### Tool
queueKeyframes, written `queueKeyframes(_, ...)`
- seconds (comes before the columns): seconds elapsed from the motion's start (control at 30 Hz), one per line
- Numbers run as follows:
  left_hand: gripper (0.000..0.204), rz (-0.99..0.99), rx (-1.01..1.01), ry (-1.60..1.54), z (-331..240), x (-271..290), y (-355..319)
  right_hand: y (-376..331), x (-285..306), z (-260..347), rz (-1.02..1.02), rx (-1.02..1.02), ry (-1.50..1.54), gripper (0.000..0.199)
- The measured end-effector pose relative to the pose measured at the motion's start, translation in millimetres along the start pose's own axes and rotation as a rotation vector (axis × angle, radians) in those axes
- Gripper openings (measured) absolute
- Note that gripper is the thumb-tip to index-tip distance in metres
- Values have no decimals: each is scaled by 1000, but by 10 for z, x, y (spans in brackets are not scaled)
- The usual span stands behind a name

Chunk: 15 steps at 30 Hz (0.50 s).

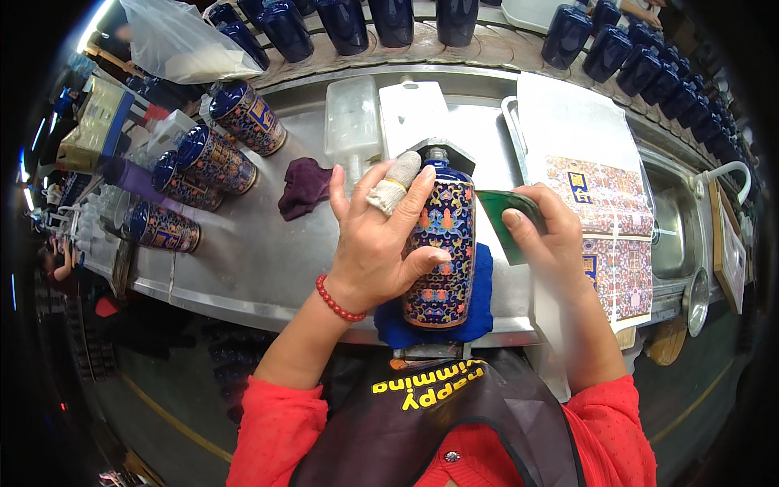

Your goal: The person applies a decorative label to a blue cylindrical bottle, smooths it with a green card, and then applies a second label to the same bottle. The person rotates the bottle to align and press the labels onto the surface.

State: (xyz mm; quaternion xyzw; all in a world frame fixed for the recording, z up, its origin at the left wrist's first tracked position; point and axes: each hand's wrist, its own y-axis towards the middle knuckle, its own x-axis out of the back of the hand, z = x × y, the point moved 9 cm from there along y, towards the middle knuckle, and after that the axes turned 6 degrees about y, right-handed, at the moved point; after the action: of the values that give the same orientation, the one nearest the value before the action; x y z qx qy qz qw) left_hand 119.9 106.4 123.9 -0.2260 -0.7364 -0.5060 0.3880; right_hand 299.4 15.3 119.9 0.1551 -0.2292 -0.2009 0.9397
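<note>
Well, left hand (372,243) wide on bottle (451,235), right hand (558,247) round scraper (501,217).

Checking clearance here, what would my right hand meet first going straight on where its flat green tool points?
Likely the patterned bottle, flat green tool first; any gap is unclear.

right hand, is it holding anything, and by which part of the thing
The right hand holds a flat green tool by its right side, thumb on top.
</note>
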Motion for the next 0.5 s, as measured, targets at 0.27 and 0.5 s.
queueKeyframes(0.27,84,16,0,-17,-5,-32,-15,-27,44,-23,-20,23,11,18)
queueKeyframes(0.5,88,28,-21,-24,-58,28,31,-58,65,-104,-14,-43,23,22)
